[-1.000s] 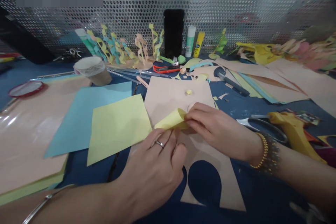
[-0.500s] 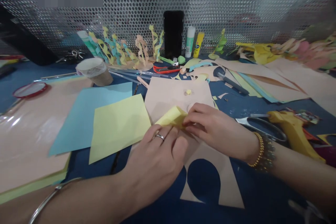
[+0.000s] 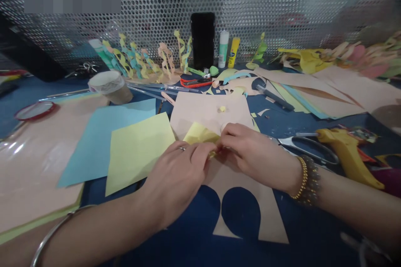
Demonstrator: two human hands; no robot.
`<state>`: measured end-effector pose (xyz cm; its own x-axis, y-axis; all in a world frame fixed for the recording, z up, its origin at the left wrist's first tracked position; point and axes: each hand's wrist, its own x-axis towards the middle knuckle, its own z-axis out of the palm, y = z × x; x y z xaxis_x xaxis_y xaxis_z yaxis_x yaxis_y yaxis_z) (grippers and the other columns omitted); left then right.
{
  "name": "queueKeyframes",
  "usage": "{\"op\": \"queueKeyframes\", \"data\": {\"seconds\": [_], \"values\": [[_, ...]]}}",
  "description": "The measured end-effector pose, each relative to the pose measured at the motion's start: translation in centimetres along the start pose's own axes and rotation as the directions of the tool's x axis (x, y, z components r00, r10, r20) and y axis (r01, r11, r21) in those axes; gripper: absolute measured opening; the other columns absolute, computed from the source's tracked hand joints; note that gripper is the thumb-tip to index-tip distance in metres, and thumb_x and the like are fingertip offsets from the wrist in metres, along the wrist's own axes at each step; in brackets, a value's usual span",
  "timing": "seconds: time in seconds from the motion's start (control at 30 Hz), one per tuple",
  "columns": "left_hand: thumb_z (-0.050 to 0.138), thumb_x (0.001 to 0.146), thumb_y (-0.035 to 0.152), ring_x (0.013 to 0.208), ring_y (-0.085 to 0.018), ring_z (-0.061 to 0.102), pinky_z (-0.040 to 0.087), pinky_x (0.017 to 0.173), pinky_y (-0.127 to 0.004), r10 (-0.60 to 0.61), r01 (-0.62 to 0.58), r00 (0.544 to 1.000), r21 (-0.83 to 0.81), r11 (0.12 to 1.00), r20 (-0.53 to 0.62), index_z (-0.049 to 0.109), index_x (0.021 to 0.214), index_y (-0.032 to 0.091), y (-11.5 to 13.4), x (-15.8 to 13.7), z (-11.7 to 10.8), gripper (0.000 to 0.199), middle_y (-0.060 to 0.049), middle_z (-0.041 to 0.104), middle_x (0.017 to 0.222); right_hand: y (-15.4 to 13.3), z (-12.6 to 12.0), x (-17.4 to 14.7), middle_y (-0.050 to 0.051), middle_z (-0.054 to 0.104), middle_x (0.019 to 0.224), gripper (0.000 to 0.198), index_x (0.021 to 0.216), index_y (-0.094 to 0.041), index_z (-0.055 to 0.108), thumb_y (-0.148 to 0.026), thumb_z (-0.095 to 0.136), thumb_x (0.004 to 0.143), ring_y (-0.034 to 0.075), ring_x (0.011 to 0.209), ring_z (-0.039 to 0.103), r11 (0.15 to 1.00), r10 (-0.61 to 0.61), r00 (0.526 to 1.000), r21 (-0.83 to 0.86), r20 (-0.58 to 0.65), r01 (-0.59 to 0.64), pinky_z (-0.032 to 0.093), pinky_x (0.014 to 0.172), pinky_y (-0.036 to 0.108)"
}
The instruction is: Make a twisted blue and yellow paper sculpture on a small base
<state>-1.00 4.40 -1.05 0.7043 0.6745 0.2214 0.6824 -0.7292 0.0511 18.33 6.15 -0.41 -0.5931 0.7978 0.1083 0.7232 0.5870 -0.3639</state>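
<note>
In the head view, with the pink sheet (image 3: 191,108) as landmark, the yellow paper (image 3: 200,134) lies over its middle. The left hand (image 3: 177,177) and right hand (image 3: 250,156) have their fingers pinched together on its near edge, tips partly hidden. It looks light, thin, pliable and easily creased, best held lightly by its edges.
</note>
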Motion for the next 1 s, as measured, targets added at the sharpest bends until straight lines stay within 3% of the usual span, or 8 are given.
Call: {"op": "queueKeyframes", "data": {"seconds": [0.33,0.63,0.77,1.0], "values": [[0.042,0.084,0.007,0.073,-0.023,0.061,0.045,0.072,-0.039,0.001,-0.002,1.0,0.05,0.999,0.015,0.048,0.11,0.015,0.08,-0.07,0.18,0.028,-0.005,0.065,0.083,-0.22,0.16,-0.09,0.005,0.053,0.085,0.011,0.085,-0.016,0.061,-0.02,0.051,0.087,0.018,0.079,0.051,0.998,-0.009,1.0,-0.058,-0.001,0.009,0.043,0.068,0.03],[0.044,0.086,0.011,0.082,-0.024,0.059,0.05,0.071,-0.039,0.085,-0.094,0.994,0.145,0.985,0.066,0.056,0.1,0.012,0.05,-0.01,0.27,0.018,-0.009,0.06,0.094,-0.55,0.01,0.01,0.008,0.052,0.088,0.014,0.085,-0.015,0.058,-0.011,0.045,0.086,0.02,0.083,0.049,0.984,-0.038,0.996,-0.171,0.086,0.052,0.044,0.077,0.036],[0.038,0.089,0.012,0.089,-0.023,0.059,0.052,0.07,-0.036,0.067,-0.068,0.998,0.138,0.988,0.015,0.056,0.103,0.012,0.09,0.08,0.43,0.022,-0.012,0.059,0.101,-0.4,0.21,0.05,0.007,0.051,0.087,0.013,0.084,-0.015,0.058,-0.012,0.046,0.086,0.019,0.081,0.048,0.987,-0.04,0.997,-0.152,0.072,0.05,0.044,0.075,0.035],[0.039,0.088,0.011,0.1,-0.025,0.055,0.053,0.078,-0.037,0.03,-0.034,0.993,0.03,0.999,0.117,0.055,0.105,0.012,-0.25,0.2,0.78,0.023,-0.012,0.057,0.104,-0.53,0.0,-0.02,0.007,0.051,0.087,0.012,0.084,-0.014,0.058,-0.01,0.047,0.085,0.019,0.08,0.048,0.993,-0.007,0.997,-0.117,0.076,0.016,0.044,0.074,0.034]]}}
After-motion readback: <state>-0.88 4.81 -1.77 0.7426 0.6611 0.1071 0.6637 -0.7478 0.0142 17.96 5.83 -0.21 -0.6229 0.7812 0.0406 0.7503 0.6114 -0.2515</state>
